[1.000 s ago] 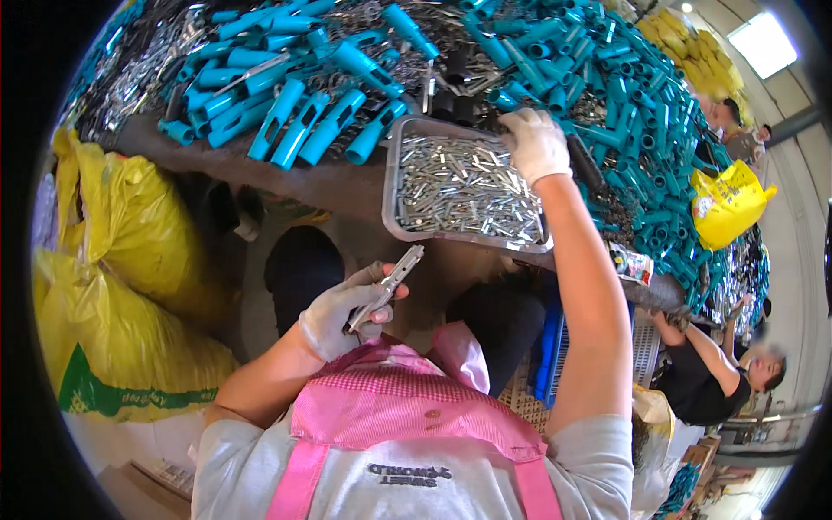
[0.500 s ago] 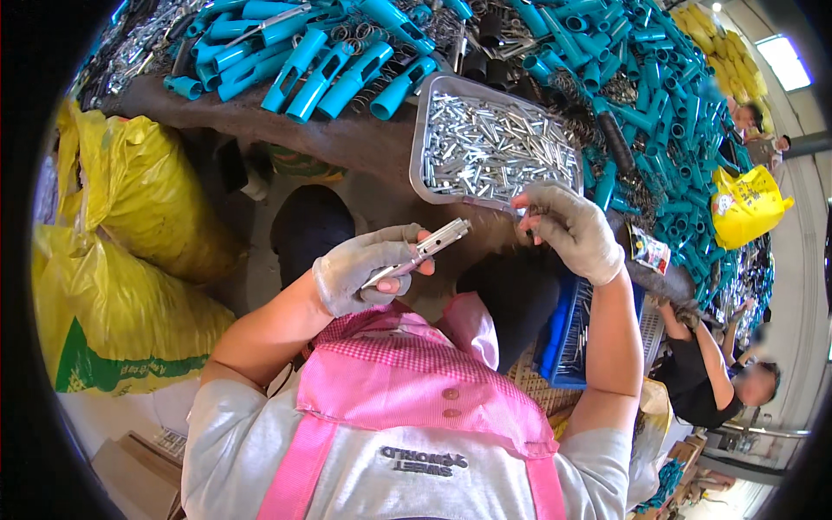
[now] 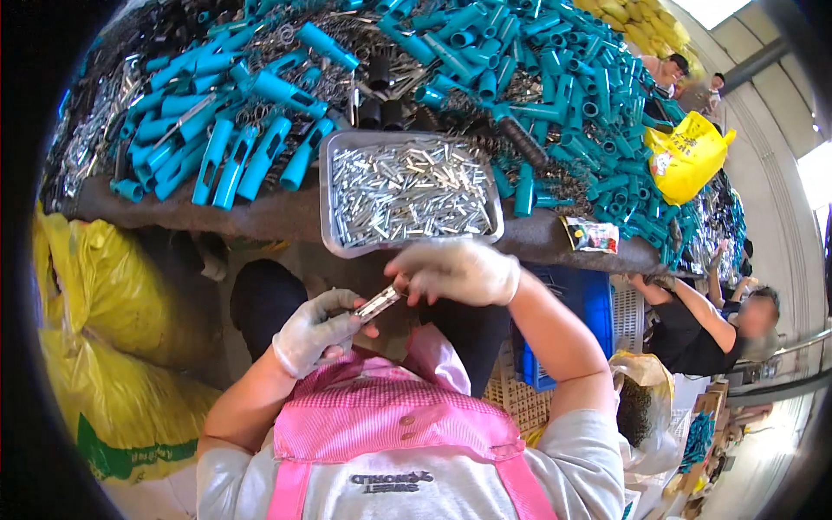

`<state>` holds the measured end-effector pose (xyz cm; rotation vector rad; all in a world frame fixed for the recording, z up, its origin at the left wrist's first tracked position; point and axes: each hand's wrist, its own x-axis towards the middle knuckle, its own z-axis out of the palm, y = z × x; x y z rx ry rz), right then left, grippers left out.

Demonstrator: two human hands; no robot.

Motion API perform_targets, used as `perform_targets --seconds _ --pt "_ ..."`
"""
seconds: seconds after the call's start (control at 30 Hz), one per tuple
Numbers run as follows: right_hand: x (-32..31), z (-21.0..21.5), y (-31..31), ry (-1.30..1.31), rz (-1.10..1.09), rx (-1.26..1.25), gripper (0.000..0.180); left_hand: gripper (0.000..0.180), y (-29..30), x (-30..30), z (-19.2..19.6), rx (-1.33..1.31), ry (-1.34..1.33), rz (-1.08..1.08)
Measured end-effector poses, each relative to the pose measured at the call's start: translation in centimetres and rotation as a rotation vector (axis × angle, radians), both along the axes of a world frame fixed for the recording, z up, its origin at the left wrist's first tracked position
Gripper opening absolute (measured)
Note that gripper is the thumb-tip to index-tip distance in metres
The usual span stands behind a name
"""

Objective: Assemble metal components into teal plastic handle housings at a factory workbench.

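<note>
My left hand (image 3: 319, 334), in a pale glove with bare fingertips, is closed around a slim silver metal tube with holes (image 3: 378, 305), which slants up to the right. Close to the tube's upper end is my right hand (image 3: 459, 273), gloved the same way. Motion smears its fingers, so whether they grip anything is unclear. Just beyond the right hand, a clear plastic tray (image 3: 327, 204) full of small silver pins (image 3: 407, 191) sits at the table's near edge.
Teal slotted tubes (image 3: 572, 104) lie heaped over the table, among springs and metal parts. Yellow sacks (image 3: 121, 303) stand at left. A blue crate (image 3: 598, 312) is below the table edge at right. A person in black (image 3: 693, 329) works farther right.
My right hand has come from the tray's near edge down and left to the metal tube's end. My left hand still holds the tube. The view has shifted, showing more of the table.
</note>
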<state>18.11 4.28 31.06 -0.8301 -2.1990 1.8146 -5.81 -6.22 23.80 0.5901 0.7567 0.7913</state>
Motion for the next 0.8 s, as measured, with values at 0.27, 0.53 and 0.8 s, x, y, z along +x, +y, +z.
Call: perform_targets --seconds 0.27,0.53,0.8 --pt "12.1 1.3 21.3 -0.959 -0.557 1.502 0.040 0.020 0.5 0.6 0.4 -0.044 -0.014 0.175" --pt "14.0 5.8 19.5 -1.060 -0.885 1.391 0.031 0.021 1.7 0.6 0.5 -0.123 -0.073 0.170" --pt "3.2 -2.7 0.4 0.938 -0.725 -0.278 0.025 0.020 2.2 2.3 0.9 -0.156 -0.069 0.036"
